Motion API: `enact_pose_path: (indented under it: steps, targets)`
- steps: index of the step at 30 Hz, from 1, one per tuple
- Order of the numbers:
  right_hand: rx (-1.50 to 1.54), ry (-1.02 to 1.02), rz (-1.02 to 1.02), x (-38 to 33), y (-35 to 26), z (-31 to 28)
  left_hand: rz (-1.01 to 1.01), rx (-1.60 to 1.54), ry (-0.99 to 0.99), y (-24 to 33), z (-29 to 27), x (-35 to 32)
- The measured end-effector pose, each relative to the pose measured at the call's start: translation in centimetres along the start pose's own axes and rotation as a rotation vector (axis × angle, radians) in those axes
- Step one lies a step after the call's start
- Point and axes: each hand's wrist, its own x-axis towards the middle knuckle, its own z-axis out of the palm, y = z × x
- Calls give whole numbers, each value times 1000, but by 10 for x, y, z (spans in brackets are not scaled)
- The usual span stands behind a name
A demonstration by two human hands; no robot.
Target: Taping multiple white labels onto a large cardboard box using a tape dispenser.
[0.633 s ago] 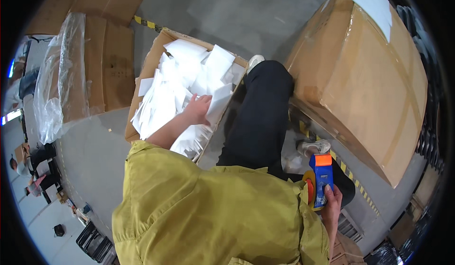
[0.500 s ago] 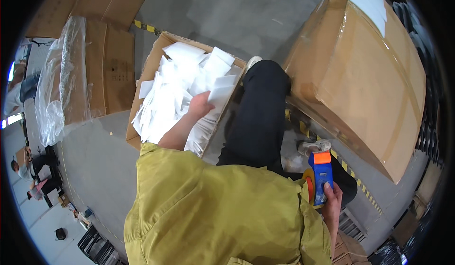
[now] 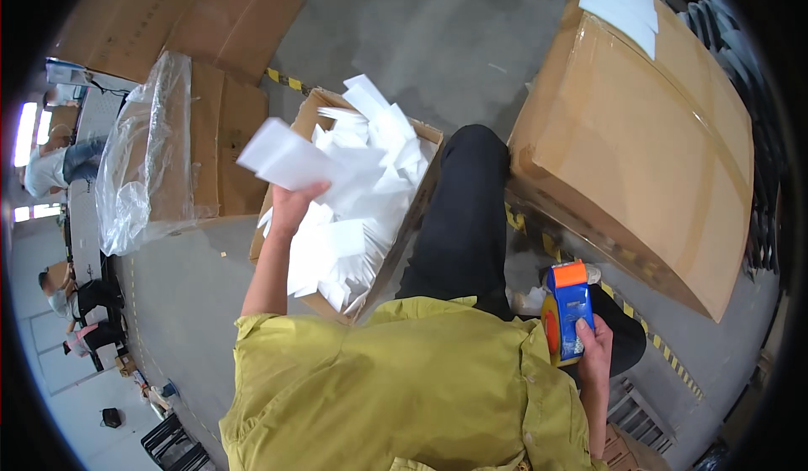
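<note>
My left hand [image 3: 295, 204] is closed on a white foam sheet [image 3: 290, 153], possibly more than one layered together, raised over the open carton's near left side. That open carton [image 3: 427, 170] is heaped with loose white foam sheets [image 3: 370, 206] lying at many angles. In my right hand [image 3: 594, 340] is a blue and orange tape dispenser [image 3: 574, 307] with a roll of tape on its left side, held upright by my right thigh. My thumb lies across its blue body.
A large taped carton [image 3: 640, 159] stands at the right with white sheets [image 3: 621, 4] on top. Cartons [image 3: 227, 147] partly draped in clear plastic film [image 3: 139, 168] stand at the left. Yellow-black tape [image 3: 673, 361] marks the grey floor. Several people are at the far left.
My left hand has lifted from the carton's right side and moved left, bringing the white foam with it. My right hand still grips the tape dispenser. The view has shifted slightly.
</note>
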Motion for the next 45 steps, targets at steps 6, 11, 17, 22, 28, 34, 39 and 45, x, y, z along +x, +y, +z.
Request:
enact_pose_path:
  steps: [6, 11, 17, 22, 28, 34, 39, 45]
  targets:
    - [51, -57, -68, -2, 1, -3, -104, 127, 33, 13, -19, -3]
    - [90, 2, -122, -14, -4, -10, 235, -196, -76, 140, 23, 6]
    - [217, 95, -179, -30, 4, -19, 260, -370, -735, 267, 236, 3]
    - [308, 272, -181, -51, 8, -15, 1, -383, -1120, 241, 453, 9]
    - [459, 447, -166, -59, 24, -13, 80, -3, -1060, 209, 535, 26]
    - [483, 440, -193, -51, 27, -16, 655, 485, -639, 215, 532, 31]
    - [467, 394, -208, -45, 17, -20, 671, 625, -589, 219, 539, 24]
    - [455, 387, -231, -42, 22, -21, 692, 676, -529, 224, 536, 20]
